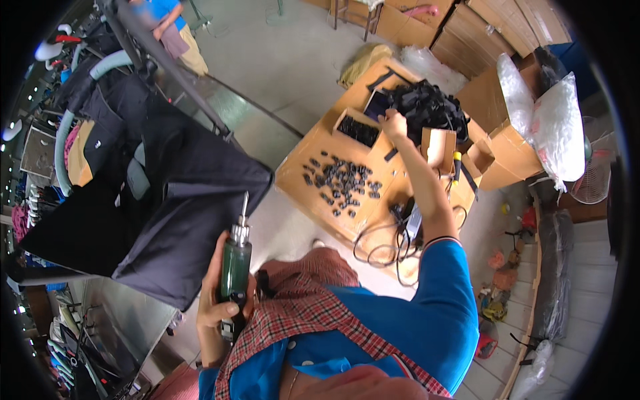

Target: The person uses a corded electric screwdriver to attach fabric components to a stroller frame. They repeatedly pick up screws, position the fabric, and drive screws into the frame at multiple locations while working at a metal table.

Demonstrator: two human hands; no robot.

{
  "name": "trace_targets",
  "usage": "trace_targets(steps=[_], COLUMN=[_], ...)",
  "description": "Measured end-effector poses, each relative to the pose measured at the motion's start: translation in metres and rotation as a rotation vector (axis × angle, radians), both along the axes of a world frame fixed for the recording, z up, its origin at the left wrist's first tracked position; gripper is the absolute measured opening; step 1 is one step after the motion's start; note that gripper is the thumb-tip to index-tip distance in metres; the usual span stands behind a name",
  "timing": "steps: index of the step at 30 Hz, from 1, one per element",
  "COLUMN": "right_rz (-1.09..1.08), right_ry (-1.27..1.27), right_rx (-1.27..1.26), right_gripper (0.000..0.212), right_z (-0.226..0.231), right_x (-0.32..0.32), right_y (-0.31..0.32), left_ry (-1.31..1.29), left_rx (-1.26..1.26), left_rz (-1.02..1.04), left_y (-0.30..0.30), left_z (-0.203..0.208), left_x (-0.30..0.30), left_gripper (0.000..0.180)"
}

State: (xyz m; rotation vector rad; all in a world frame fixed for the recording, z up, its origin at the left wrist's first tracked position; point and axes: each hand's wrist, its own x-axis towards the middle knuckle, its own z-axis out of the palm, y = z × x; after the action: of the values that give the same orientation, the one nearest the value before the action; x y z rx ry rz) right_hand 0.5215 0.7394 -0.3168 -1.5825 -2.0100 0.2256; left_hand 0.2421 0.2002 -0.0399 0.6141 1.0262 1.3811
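Observation:
My left hand (pixel 215 308) is wrapped round a green electric screwdriver (pixel 237 267), its bit pointing up and away from me. My right arm reaches over the cardboard-topped table (pixel 300 177). At its far side my right hand (pixel 395 125) has its fingers drawn together beside a dark-lined box (pixel 379 103); whatever they grip is too small to make out. Next to it sits an open box of small black parts (pixel 358 131). A heap of black straps (pixel 430 110) lies just beyond the hand. Small black plastic pieces (pixel 340 181) are scattered over the near left part of the tabletop.
A frame with black fabric (pixel 173 193), resembling a stroller, stands close on the left. A yellow-handled tool (pixel 457 167), a small carton (pixel 438 148) and looped cords (pixel 380 248) occupy the table's right side. Large cartons (pixel 490 100) stand behind; another person (pixel 170 27) is far left.

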Motion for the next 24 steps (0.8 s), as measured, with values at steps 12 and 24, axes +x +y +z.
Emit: trace_targets(steps=[12, 24], right_rz=[-0.566, -0.403], right_ry=[-0.185, -0.225], right_rx=[-0.521, -0.508], right_gripper=[0.099, 0.099], right_z=[0.024, 0.028], right_x=[-0.088, -0.059], right_y=[0.038, 0.048], left_ry=[0.086, -0.030], left_rx=[-0.070, -0.054], left_rz=[0.196, 0.054], left_y=[-0.007, 0.013], left_z=[-0.012, -0.012], left_x=[0.004, -0.002], left_gripper=[0.125, 0.126])
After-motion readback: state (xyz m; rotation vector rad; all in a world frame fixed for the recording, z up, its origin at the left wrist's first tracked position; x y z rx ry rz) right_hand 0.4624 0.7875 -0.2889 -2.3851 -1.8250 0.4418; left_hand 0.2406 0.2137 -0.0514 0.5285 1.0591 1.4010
